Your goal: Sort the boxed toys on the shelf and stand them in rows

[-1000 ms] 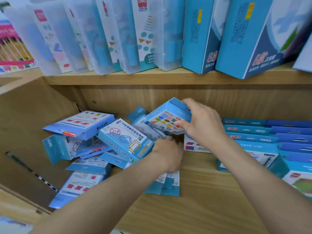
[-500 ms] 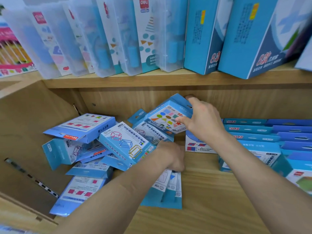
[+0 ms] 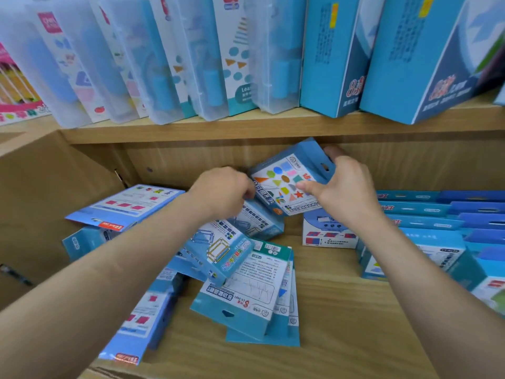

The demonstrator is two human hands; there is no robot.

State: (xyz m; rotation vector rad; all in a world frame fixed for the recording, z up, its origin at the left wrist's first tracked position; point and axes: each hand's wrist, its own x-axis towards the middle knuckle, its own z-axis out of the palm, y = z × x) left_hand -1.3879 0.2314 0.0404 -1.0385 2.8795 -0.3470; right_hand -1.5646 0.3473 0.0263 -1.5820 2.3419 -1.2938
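My right hand [image 3: 345, 187] grips a blue toy box printed with coloured shapes [image 3: 284, 181], tilted and lifted near the back of the lower shelf [image 3: 341, 310]. My left hand [image 3: 222, 194] has its fingers curled at that box's lower left edge, above a box printed with wire frames [image 3: 218, 246]. What the left fingers hold is hidden. Several blue boxes lie jumbled on the left, one with red squares [image 3: 131, 205]. Flat boxes [image 3: 254, 291] lie stacked at the front middle. One box [image 3: 328, 233] stands upright beside my right wrist.
A tidy block of blue boxes [image 3: 437, 214] fills the right side of the shelf. The upper shelf board [image 3: 273, 124] carries clear plastic cases [image 3: 191, 58] and tall blue cartons [image 3: 404, 56]. A wooden side wall [image 3: 41, 201] closes the left.
My right hand raised the shapes box higher and toward the back. My left hand left the front pile and moved up to the lower left edge of that box.
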